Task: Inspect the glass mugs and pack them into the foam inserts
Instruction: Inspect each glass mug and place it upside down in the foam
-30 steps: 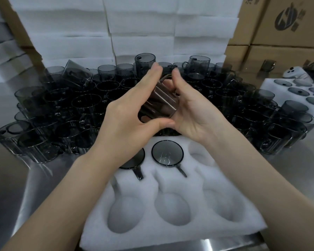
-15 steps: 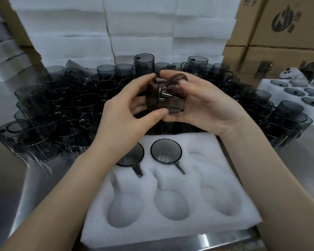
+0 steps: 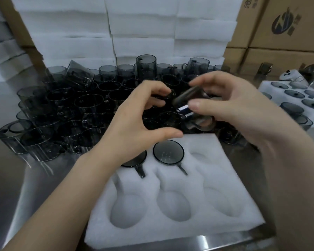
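Smoked-glass mug [image 3: 190, 98], a smooth dark cylinder blurred and tipped on a slant, sat in the grip of the right hand [image 3: 234, 109]. The thumb lay across its near wall and the fingers curved over its far side, above the back edge of the foam insert [image 3: 170, 230]. A bright streak of reflected light crossed the glass just under the thumb.

The left hand [image 3: 134, 124] formed a curled C beside it. Blur hid whether its fingertips touched the mug, so the state of its grip could not be told.

The insert was soft, fuzzy white foam cut with rounded pockets and narrow handle slots. Two packed mugs [image 3: 168, 153] filled the back-left and back-middle pockets, their thin round rims level with the foam.

Behind it a dense crowd of loose mugs [image 3: 83, 105], glossy and dark grey, stood on the brushed-steel worktop [image 3: 43, 178]. White foam slabs [image 3: 143, 24] were stacked at the back, beside brown cardboard boxes [image 3: 288, 24] with a printed logo. A second insert [image 3: 265, 86] with mugs in it lay at the right.

Half a second earlier both hands had cradled the mug at centre. It had since moved right and tilted, into the right hand, while the left thumb and fingers had spread away from it.
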